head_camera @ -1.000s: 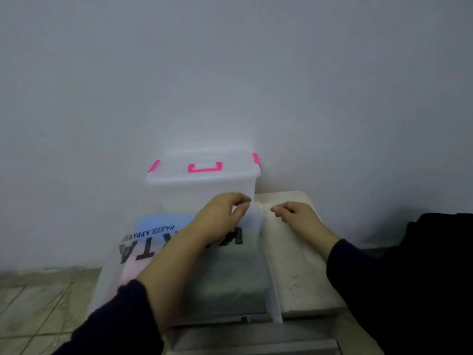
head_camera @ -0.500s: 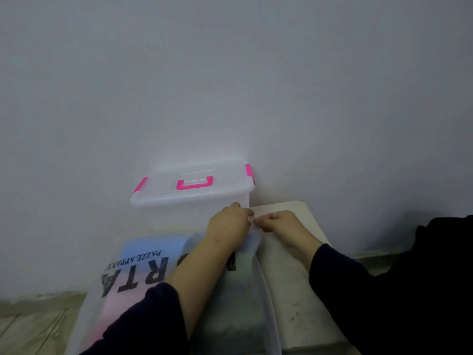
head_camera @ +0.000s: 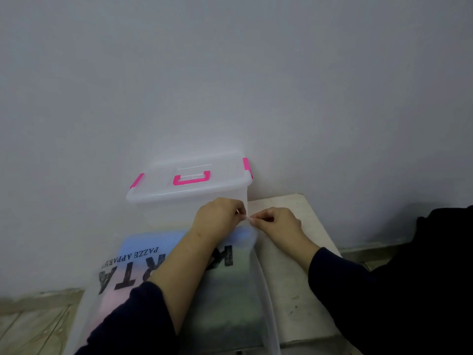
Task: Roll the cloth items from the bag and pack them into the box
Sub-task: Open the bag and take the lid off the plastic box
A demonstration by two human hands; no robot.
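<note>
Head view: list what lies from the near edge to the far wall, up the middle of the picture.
Printed plastic bag with cloth inside → left hand and right hand, side by side, pinching the bag's far corner → clear box with its pink-latched lid on → wall.

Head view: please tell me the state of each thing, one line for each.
Box: upright, lid on.
Bag: lying flat, cloth inside, top corner pinched.
Left hand: pinches the bag's corner.
Right hand: pinches the same corner.
</note>
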